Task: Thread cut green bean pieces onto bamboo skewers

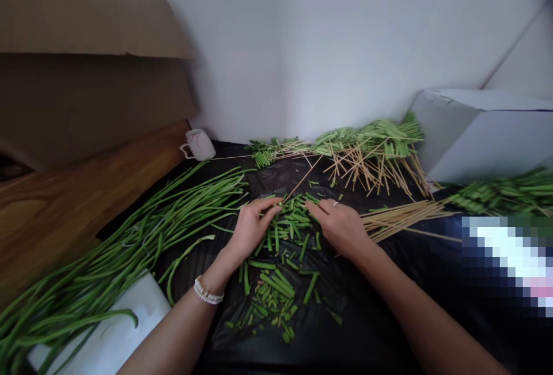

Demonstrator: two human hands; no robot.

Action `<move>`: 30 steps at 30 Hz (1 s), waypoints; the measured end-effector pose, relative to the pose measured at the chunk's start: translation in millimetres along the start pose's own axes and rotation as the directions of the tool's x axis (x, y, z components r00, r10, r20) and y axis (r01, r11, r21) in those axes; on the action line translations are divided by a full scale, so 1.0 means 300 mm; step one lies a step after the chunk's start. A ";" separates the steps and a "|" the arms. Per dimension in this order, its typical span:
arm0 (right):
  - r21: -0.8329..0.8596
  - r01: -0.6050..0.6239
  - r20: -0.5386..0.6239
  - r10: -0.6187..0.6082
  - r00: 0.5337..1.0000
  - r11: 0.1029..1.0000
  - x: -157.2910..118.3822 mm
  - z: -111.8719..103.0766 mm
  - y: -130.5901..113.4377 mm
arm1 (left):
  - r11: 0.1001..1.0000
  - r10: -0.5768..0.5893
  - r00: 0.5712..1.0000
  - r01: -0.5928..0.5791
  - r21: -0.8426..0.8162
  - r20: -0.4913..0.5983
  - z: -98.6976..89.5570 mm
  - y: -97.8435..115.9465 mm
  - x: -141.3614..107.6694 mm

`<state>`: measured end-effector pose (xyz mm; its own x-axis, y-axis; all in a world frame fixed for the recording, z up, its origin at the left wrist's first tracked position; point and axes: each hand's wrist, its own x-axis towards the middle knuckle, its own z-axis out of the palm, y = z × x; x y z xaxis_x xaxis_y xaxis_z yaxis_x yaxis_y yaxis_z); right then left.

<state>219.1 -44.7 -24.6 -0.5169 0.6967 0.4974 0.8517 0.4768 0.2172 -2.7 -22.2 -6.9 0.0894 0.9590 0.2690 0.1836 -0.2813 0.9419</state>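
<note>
- The left forearm [181, 323] and right forearm [423, 317] reach in over a black plastic sheet [367, 329]; a pearl bracelet [208, 291] circles the left wrist.
- Cut green bean pieces [287, 228] lie between the hands and spread toward the camera.
- The left hand [253, 226] curves at the pile's edge; whether it grips a piece or the bamboo skewer [305, 178] beside it, I cannot tell.
- The ringed right hand [339, 226] lies open, its fingertips [311, 207] touching the pile.
- Whole long beans [129, 242] lie left; skewered bean pieces [371, 139] lie beyond; bare skewers [401, 219] lie just right of the right hand.
</note>
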 end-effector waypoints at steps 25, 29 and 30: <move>0.017 -0.018 -0.052 0.019 0.998 1.000 -0.006 -0.013 -0.045 | 0.529 -0.499 0.854 0.438 -0.727 0.151 -0.054 -0.039 0.052; 0.039 -0.012 -0.105 0.016 0.994 0.999 0.003 -0.027 -0.055 | 0.524 -0.510 0.843 0.463 -0.715 0.172 -0.058 -0.035 0.050; 0.048 -0.010 -0.117 0.015 0.993 0.999 0.005 -0.030 -0.057 | 0.523 -0.512 0.841 0.467 -0.713 0.175 -0.058 -0.033 0.049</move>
<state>204.6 -56.5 -19.9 -0.4902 0.6363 0.5958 0.8515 0.4954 0.1715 -20.1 -4.6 -8.7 0.1523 0.9444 -0.2915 -0.5602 0.3255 0.7617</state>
